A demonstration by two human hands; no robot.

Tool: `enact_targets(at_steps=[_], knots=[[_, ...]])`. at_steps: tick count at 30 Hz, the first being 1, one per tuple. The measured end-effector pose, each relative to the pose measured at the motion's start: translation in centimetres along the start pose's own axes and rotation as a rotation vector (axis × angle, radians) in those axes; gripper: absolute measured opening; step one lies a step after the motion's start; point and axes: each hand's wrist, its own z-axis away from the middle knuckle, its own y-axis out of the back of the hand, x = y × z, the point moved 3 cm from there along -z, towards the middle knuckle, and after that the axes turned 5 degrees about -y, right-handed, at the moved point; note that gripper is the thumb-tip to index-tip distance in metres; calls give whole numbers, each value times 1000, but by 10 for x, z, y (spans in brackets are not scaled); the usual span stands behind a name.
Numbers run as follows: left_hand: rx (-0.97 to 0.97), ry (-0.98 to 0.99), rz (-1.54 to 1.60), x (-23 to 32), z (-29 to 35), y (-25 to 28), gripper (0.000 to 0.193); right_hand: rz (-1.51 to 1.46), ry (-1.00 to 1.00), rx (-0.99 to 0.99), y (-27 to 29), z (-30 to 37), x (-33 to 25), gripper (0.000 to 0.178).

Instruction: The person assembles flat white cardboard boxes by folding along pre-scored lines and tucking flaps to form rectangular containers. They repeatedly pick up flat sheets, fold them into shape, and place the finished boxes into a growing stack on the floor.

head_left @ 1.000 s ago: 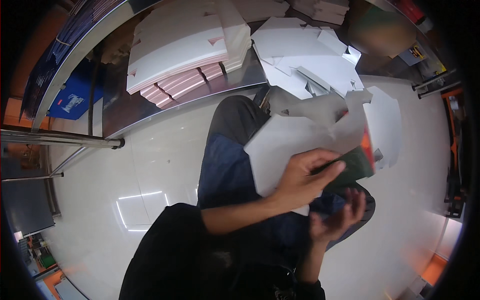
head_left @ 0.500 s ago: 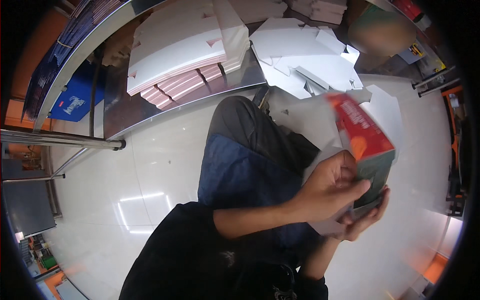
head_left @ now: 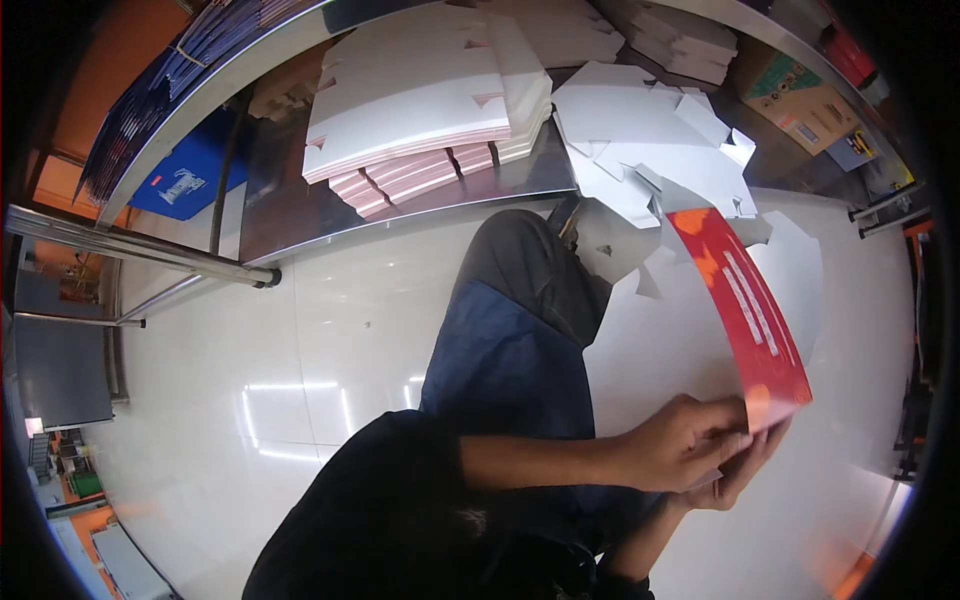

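A long red folding carton (head_left: 745, 310) with orange patches and pale print lies in both hands, out to the right of my knee. Its red side faces up, and a grey-white flap sticks out at its far end. My left hand (head_left: 685, 440) pinches the near end, thumb and fingers closed. Beneath and just right of it, my right hand (head_left: 745, 470) wraps round the same end from below; part of its fingers is hidden by the left hand. Past the carton's far end, flat white die-cut card sheets (head_left: 650, 130) are spread on the low metal shelf.
Flat white carton blanks with pink edges (head_left: 410, 90) are stacked on the metal shelf (head_left: 400, 215). A blue box (head_left: 190, 178) sits at the left, below banded blue sheets (head_left: 165, 85). The shelf's metal leg (head_left: 262, 276) stands on the pale tiled floor. A brown cardboard box (head_left: 800, 105) stands back right.
The carton has been turned: its dark green side faced me before, and now the long red side shows. Both hands have shifted their hold to its near end. The whole view has moved slightly.
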Motion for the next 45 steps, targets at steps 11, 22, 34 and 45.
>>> enact_targets(at_steps=[11,22,34,45], knots=[[-713,-486,-979,-27,41,-5,28,-1093,-682,-145,71,-31,48,95],[-792,465,-302,-28,58,38,62,-228,-767,-824,42,-39,10,58],[156,650,365,-28,-10,8,53,-8,-283,-589,56,-29,-39,98],[151,564,578,-15,-30,29,31,-390,-272,-181,60,-3,-5,34]])
